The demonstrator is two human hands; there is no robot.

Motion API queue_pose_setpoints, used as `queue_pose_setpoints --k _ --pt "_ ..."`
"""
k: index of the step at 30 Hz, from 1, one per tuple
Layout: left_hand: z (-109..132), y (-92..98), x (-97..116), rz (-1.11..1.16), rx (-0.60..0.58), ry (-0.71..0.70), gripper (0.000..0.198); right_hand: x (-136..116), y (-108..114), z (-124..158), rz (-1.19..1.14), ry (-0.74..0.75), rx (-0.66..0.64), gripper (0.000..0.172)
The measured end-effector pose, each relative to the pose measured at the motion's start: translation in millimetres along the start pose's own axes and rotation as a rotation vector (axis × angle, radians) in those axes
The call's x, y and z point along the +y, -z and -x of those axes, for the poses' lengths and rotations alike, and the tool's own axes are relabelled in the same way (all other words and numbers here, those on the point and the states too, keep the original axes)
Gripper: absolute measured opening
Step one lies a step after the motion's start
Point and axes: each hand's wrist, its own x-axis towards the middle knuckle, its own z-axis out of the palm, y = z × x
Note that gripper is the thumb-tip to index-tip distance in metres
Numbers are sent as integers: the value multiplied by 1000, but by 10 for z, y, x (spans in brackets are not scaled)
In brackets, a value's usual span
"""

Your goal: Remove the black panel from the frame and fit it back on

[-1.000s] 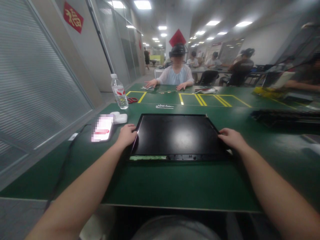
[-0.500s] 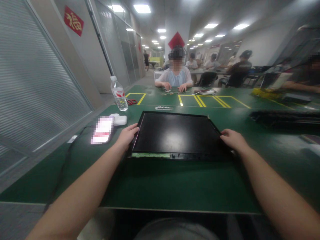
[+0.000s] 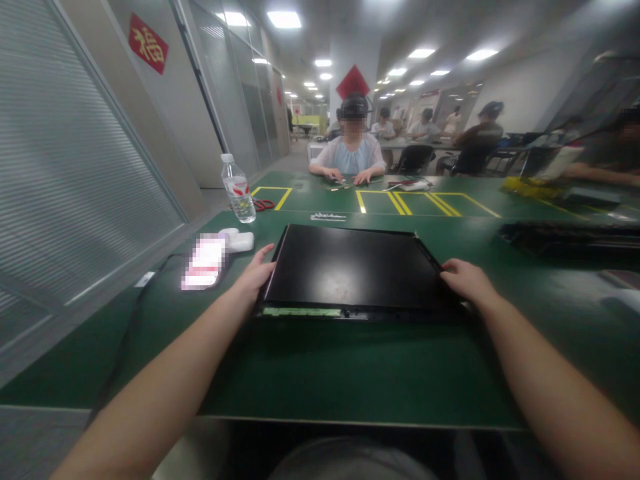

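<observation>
A black flat display panel (image 3: pixel 355 267) lies screen up on the green table (image 3: pixel 360 373) in front of me. Along its near edge runs a green circuit strip (image 3: pixel 303 312). My left hand (image 3: pixel 257 270) grips the panel's left side, its index finger raised off the edge and the lower fingers hidden by the frame. At the right side, my right hand (image 3: pixel 463 280) has its bent fingers closed on the panel's rim. The screen surface looks slightly lifted from the frame at the near edge.
Left of the panel are a lit phone (image 3: pixel 205 260), a white case (image 3: pixel 240 241), a water bottle (image 3: pixel 239 190) and red-handled scissors (image 3: pixel 265 205). Small white pieces (image 3: pixel 327 217) lie behind it. A dark long object (image 3: pixel 570 240) sits right. A co-worker (image 3: pixel 353 147) sits opposite.
My left index finger has lifted off the panel's left edge, and that hand has shifted slightly. The screen's near edge sits a little differently in the frame. My right hand stays put.
</observation>
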Motion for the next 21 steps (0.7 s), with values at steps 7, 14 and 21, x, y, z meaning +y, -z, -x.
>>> queue_pose_setpoints --k 7,14,21 --pt "81 2 34 10 -68 -43 65 -56 37 37 -17 -37 -34 31" --pt "110 -15 23 18 -69 -125 36 -83 43 54 -20 -21 -29 31" --pt "93 -4 23 -8 -48 -119 33 -76 3 38 -36 -17 -29 31"
